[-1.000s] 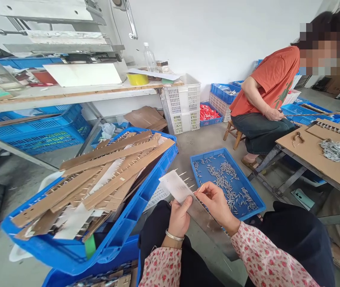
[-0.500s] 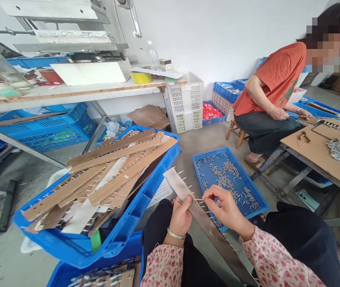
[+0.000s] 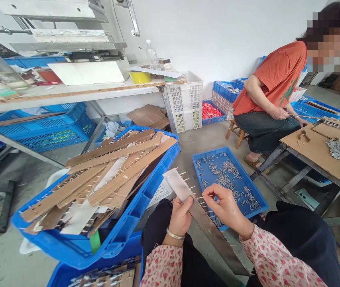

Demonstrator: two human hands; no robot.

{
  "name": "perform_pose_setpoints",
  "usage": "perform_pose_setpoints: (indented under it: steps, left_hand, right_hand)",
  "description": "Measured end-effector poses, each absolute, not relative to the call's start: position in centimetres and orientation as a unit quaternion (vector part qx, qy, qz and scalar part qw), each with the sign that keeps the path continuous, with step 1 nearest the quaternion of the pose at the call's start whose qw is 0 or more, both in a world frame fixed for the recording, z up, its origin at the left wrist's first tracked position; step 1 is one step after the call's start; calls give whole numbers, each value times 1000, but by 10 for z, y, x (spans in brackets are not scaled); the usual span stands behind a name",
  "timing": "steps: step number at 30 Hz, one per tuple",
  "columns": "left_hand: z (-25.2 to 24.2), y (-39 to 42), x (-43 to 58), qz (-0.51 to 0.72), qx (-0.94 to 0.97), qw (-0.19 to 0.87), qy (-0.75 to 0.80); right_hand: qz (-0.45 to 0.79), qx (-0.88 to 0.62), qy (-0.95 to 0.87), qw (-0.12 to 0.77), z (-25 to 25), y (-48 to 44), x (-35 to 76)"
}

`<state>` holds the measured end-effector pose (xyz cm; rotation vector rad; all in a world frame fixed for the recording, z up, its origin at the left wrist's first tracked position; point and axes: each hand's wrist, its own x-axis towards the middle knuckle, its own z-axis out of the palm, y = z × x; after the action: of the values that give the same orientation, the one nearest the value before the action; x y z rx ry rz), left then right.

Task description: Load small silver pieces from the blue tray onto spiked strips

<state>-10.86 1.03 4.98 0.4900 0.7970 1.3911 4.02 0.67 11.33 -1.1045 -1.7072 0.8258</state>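
Observation:
My left hand is closed around a long cardboard strip, its thumb lying on the face near the upper end. Thin pointed sticks jut out in a row along the strip's right edge. At that edge, the thumb and forefinger of my right hand pinch the outer end of one thin stick. Below and beyond this hand, a blue tray on the floor holds many small silvery spindle-shaped pieces.
To the left, a blue crate is heaped with similar cardboard strips; another crate sits below it. A co-worker sits at right by a low table. A workbench runs along the wall.
The strip has shifted slightly, and its lower end now shows more fully. My right hand stays at the same edge. The co-worker's hand has moved toward the low table.

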Motion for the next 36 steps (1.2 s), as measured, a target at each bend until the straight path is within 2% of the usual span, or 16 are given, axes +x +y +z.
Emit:
perform_pose_setpoints:
  steps: [3, 9, 16, 21, 36]
  left_hand:
    - [50, 10, -109, 616, 215, 667, 359]
    - [49, 10, -109, 623, 205, 660, 367]
    - [50, 10, -107, 633, 204, 654, 362]
    - [49, 10, -106, 640, 195, 647, 367]
    - [49, 8, -107, 642, 214, 635, 373]
  right_hand:
    - [366, -445, -669, 469, 108, 6, 40]
    - [348, -454, -669, 475, 102, 2, 35]
    - [426, -482, -581, 498, 101, 2, 29]
    - [374, -507, -579, 518, 98, 0, 31]
    - [305, -502, -653, 478, 105, 0, 31]
